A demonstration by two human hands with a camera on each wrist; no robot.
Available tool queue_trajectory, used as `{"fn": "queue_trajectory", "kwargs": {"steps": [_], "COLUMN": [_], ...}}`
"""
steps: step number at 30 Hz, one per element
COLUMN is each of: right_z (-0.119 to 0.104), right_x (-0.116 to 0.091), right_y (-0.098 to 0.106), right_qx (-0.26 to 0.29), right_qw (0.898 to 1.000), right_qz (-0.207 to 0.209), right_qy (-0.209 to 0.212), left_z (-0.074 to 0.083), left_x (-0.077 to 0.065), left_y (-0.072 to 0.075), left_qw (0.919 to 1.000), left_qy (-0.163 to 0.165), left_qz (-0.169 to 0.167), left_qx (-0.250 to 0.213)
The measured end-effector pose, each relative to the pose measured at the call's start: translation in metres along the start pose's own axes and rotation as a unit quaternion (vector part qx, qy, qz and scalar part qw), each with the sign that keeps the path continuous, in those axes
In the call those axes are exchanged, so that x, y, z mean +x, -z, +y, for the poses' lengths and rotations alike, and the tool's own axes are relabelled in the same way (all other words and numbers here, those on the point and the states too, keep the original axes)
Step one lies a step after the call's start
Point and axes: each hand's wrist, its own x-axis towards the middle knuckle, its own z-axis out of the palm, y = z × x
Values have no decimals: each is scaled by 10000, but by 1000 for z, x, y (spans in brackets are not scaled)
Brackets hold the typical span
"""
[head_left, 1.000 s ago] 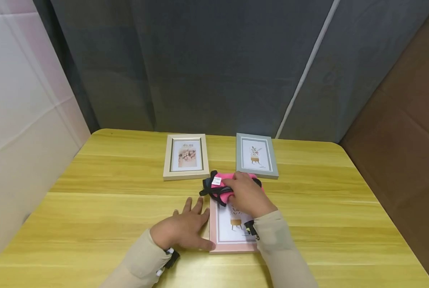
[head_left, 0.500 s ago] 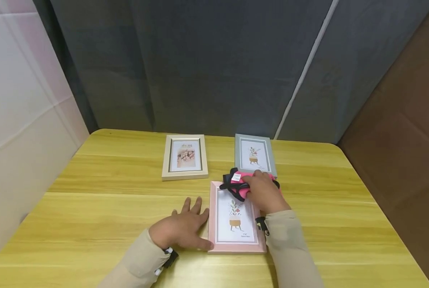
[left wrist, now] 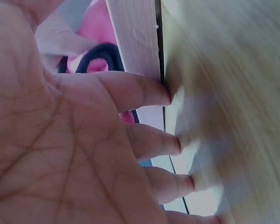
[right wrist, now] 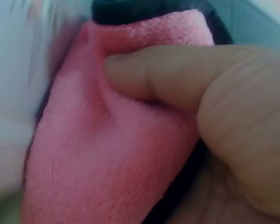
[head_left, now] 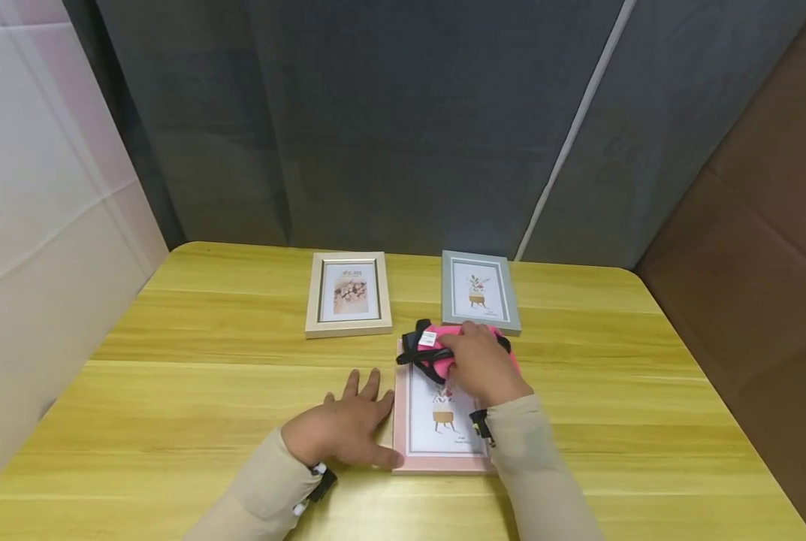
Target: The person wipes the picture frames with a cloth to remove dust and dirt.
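Observation:
In the head view a pink-framed picture frame [head_left: 443, 466] lies flat near the front of the table, its print of a potted plant facing up. My right hand [head_left: 487, 364] grips a pink cleaning cloth [head_left: 441, 368] with black edging, a black strap and a white tag, over the frame's upper part. The right wrist view has the thumb [right wrist: 154, 77] pressing a fold into the fuzzy cloth. Along the frame's left side rests my left hand [head_left: 338, 428], fingers spread, thumb at the lower left corner. Its fingertips [left wrist: 161, 93] meet the frame's edge and table in the left wrist view.
Behind, a cream-gold picture frame [head_left: 313, 300] lies on the left and a grey-blue one [head_left: 448, 293] on the right, close to the cloth. The wooden table [head_left: 646, 421] ends at a dark curtain [head_left: 389, 135]. A white curtain hangs left, a brown one right.
My right hand has slid the cloth rightward across the top of the pink frame, then partway back to the left. The left hand has stayed in place.

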Motion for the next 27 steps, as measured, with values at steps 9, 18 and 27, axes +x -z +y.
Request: {"fn": "queue_trajectory", "kwargs": {"steps": [9,18,27], "right_z": [11,-17,26], "right_x": [4,1,0], "right_y": [-1,-6,7], "right_qx": [-117,261,-38], "right_qw": [9998,9977,9989], "right_qz": [-2,-54,205], "right_qy": [-150,624,-430], "left_z": [1,1,4], "left_x": [0,0,2], "left_y": [-1,1,1], "left_qw": [10000,10000,10000], "left_qy": [14,-30,42], "left_qz": [-34,-28,-19], "left_qx": [-30,40,-64]}}
